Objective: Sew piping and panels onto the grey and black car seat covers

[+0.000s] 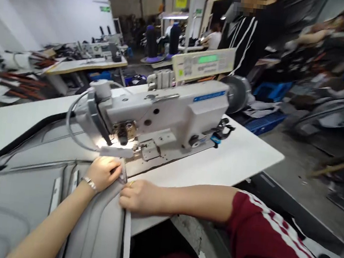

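Note:
A large grey fabric piece [22,195] with dark edging and zipper-like strips lies over the left of the white table. My left hand [103,173], with a bracelet at the wrist, rests on it with fingers closed on the fabric near its right edge, just in front of the needle area. Beside it, my right hand [136,196], with a ring, grips the dark-bordered edge of the same fabric. The white sewing machine [173,113] stands behind both hands, its lamp lit over the presser foot area.
A control panel [204,63] tops the machine. Thread cones [151,42] stand behind it. A person in black [247,43] stands at the back right, near blue crates [262,121]. The white table [236,155] ends at a right-hand corner.

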Action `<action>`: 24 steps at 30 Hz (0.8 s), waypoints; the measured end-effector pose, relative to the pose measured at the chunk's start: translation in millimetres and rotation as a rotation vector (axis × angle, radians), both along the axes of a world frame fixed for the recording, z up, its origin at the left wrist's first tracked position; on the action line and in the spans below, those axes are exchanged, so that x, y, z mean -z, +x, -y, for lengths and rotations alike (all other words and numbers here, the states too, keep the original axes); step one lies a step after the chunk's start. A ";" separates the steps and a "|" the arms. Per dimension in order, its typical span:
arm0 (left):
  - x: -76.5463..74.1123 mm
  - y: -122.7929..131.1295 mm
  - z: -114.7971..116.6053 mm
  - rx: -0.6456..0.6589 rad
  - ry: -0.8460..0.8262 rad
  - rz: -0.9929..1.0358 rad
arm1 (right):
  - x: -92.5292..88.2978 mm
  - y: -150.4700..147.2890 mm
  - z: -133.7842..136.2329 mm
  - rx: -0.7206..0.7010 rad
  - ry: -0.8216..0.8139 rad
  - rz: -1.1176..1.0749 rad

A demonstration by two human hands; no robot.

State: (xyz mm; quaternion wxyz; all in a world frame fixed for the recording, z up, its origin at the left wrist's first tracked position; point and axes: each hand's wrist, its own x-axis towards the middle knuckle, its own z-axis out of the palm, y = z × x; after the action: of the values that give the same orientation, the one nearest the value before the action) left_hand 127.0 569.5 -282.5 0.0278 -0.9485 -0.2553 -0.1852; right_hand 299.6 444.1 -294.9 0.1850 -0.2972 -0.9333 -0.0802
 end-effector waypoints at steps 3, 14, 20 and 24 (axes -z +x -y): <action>-2.2 1.0 -0.1 -0.049 -0.054 -0.045 | 7.8 1.1 -0.2 0.063 -0.007 -0.098; -13.6 -25.7 45.8 -0.146 -0.198 0.014 | 8.2 6.4 36.6 -0.344 0.036 -0.176; -10.7 -16.6 41.0 -0.180 -0.125 0.038 | 10.5 -1.9 40.4 -0.318 0.037 -0.097; -11.3 -11.1 30.7 -0.189 -0.123 0.012 | 11.5 -3.5 33.4 -0.257 0.047 -0.094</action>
State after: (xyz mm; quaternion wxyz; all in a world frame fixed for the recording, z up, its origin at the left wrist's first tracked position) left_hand 116.0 538.9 -271.1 -0.0146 -0.9191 -0.3545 -0.1714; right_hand 296.1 410.6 -306.4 0.2443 -0.1741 -0.9518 -0.0635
